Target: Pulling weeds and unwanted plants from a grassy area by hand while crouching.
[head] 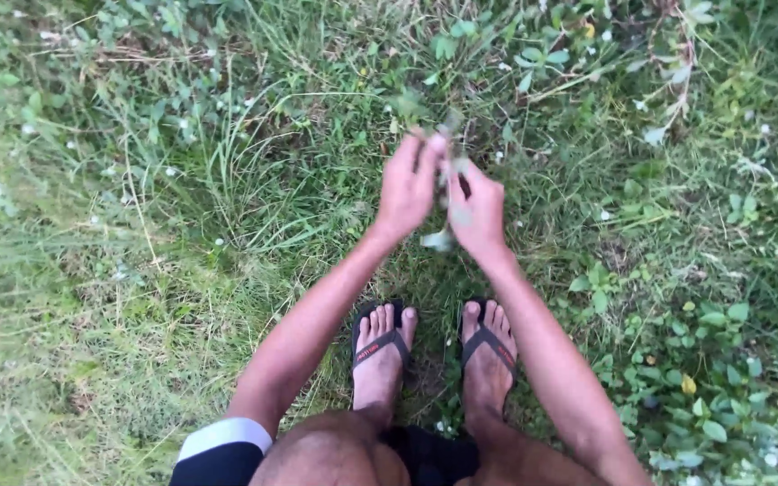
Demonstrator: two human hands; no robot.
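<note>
While shaggy grass [137, 270] and broad-leaved weeds [713, 360] spread underfoot, black flip-flops [380, 346] stand flat; the left hand [407, 189] and right hand [479, 216], close together, pinch a blurred, limp leafy sprig [447, 171] between them, above the toes.

Blurred plant stem [450, 126] between hands, kind unclear.

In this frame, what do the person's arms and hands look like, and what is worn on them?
Both forearms are bare, as are the left hand and right hand: no gloves, rings or watch visible. A dark short sleeve with a white band shows on the left upper arm.
</note>
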